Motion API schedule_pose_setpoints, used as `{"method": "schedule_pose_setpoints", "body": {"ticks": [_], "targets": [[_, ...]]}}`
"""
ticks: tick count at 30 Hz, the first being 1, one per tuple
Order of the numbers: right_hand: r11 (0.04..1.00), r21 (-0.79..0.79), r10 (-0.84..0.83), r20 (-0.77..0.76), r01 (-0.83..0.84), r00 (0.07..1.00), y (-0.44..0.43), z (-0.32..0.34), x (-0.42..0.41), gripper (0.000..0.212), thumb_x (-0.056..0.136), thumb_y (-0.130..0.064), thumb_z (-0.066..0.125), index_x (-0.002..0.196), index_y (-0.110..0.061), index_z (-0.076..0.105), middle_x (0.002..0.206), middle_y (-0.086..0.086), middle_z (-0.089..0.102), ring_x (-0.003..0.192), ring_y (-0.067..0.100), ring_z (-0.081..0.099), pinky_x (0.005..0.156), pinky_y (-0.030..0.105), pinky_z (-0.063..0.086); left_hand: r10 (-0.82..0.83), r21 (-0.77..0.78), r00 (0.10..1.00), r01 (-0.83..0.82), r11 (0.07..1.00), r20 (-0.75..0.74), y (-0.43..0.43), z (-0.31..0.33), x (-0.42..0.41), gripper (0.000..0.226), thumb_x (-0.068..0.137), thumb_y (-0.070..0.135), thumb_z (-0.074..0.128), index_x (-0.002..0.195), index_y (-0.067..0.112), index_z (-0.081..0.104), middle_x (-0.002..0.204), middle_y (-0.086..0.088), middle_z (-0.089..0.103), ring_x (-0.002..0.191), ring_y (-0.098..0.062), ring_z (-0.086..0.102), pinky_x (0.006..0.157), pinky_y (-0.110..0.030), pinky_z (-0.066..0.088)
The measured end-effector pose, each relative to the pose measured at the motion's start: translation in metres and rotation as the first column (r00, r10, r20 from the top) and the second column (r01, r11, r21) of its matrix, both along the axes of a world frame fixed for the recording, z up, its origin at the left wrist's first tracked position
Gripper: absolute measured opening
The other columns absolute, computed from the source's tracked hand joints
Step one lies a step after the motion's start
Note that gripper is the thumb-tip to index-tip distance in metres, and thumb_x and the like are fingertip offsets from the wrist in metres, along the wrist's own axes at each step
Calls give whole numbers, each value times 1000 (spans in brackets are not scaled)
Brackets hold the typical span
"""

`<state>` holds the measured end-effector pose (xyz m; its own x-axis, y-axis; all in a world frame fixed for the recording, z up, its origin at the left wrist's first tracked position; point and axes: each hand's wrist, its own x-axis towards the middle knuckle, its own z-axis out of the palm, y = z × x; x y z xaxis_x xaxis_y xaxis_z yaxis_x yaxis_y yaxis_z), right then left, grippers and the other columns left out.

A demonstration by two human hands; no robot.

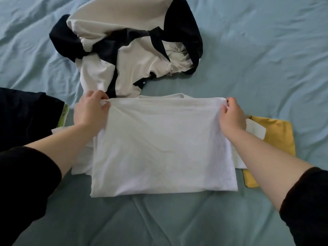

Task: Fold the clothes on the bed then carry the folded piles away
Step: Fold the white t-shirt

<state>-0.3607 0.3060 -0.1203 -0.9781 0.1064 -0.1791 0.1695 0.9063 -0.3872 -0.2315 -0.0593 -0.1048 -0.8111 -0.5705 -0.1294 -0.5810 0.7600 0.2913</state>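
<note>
Pinched the far edge of the folded white shirt (163,148) at both corners: with the left hand (90,110) at the left one and the right hand (232,115) at the right one, thumb and curled fingers closed on the cloth each time. Held that edge drawn fairly straight between the two hands, with a lower white layer showing just past it. Had the rest of the shirt lying flat on the blue bed sheet (266,50), from the hands back toward the body — a rough rectangle between the forearms. Wore black sleeves (26,183) ending partway up the forearms. Saw a crumpled black-and-white garment (127,50) just beyond the left hand, close to its knuckles; could not tell whether it touched the shirt. Saw a dark garment (26,118) outside the left hand, with a strip of green at its near rim. Saw a yellow folded piece (280,135) outside the right wrist — partly under white cloth and under the right forearm.
</note>
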Motion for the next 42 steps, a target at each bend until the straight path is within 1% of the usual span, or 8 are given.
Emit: {"method": "schedule_pose_setpoints", "body": {"ticks": [5,10,17,22,29,35,39,42], "targets": [[908,161,414,-197,-387,889,-33,2,60,54,90,-21,57,142,-14,43,149,13,40,136,30,39,111,48,22,-225,-95,974,220,971,-35,57,-9,35,63,92,43,46,147,36,17,156,2,13,144,-17,4,116,-41,-2],[465,249,851,138,-850,506,-56,-30,76,61,99,-51,34,152,-33,11,162,-2,6,150,18,8,117,43,-9,-616,-83,740,655,751,270,74,-53,46,68,86,71,5,140,47,-28,159,3,-21,140,-15,-30,114,-39,-19],[801,294,502,147,-522,852,-43,-49,59,69,94,-61,9,153,-29,-6,162,-5,-12,149,12,-10,112,45,-22,-368,-53,890,395,917,271,66,-54,43,64,91,67,3,145,43,-22,158,6,-24,142,-12,-28,112,-43,-24],[517,251,841,32,-819,540,-38,-43,169,59,96,-51,30,148,-24,34,157,2,29,143,19,31,116,47,12,-568,-34,802,583,812,185,142,-55,124,64,92,63,17,148,42,-6,160,3,-2,148,-25,0,117,-48,-2],[643,305,717,85,-703,692,64,-38,176,58,96,-46,30,149,-22,31,157,2,23,145,19,21,117,45,15,-584,-60,710,653,755,394,65,-47,185,65,91,66,9,150,39,10,160,-1,14,148,-24,8,116,-47,6],[952,-265,194,146,-151,970,68,7,227,20,94,-31,57,97,-16,70,100,2,70,102,30,64,81,30,49,-17,178,985,-13,984,169,109,-1,219,56,90,53,52,138,27,40,142,2,39,134,-22,34,106,-36,30],[474,-415,-243,786,776,569,67,18,241,19,93,-27,60,94,-9,65,87,9,72,80,21,70,65,24,55,596,731,583,-682,-11,552,139,11,221,31,88,39,62,90,9,60,96,-8,66,79,-19,62,66,-26,50],[120,-448,-245,851,886,464,65,9,222,13,95,-26,57,100,-15,62,100,6,67,100,20,62,90,31,49,658,778,469,-550,-304,589,137,-3,211,26,92,28,60,108,8,58,105,-7,63,94,-18,61,80,-25,50]]}}
